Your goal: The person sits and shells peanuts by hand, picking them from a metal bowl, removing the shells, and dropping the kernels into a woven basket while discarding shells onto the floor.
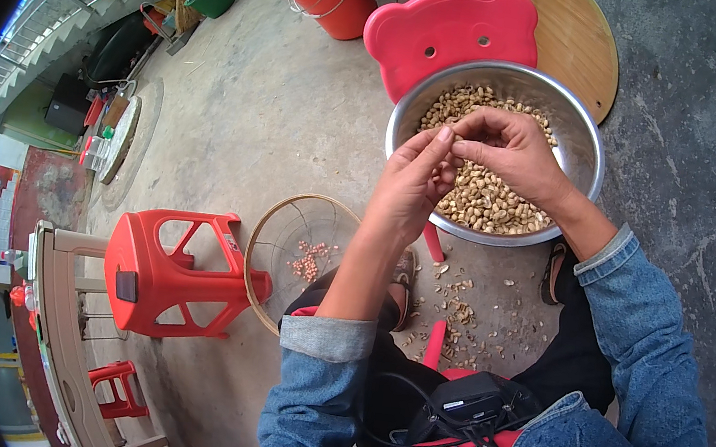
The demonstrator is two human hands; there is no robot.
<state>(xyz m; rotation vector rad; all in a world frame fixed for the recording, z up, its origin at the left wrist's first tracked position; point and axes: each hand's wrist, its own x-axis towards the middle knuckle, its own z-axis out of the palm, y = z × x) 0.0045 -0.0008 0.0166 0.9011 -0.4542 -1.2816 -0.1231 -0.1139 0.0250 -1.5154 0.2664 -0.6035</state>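
My left hand and my right hand meet fingertip to fingertip above a stainless steel basin. Both pinch what looks like a peanut, mostly covered by the fingers. Unshelled peanuts fill the lower part of the basin, which rests on a pink bear-shaped stool or chair. Beside my left forearm is a shallow round sieve with a light-coloured rim. Pink shelled peanut kernels lie in it, and my left forearm and leg hide its right side.
Broken peanut shells litter the concrete between my feet. A red plastic stool, bearing a dark flat object, stands left beside a beige table. Beyond the basin are an orange bucket of orange fruit and a round wooden board.
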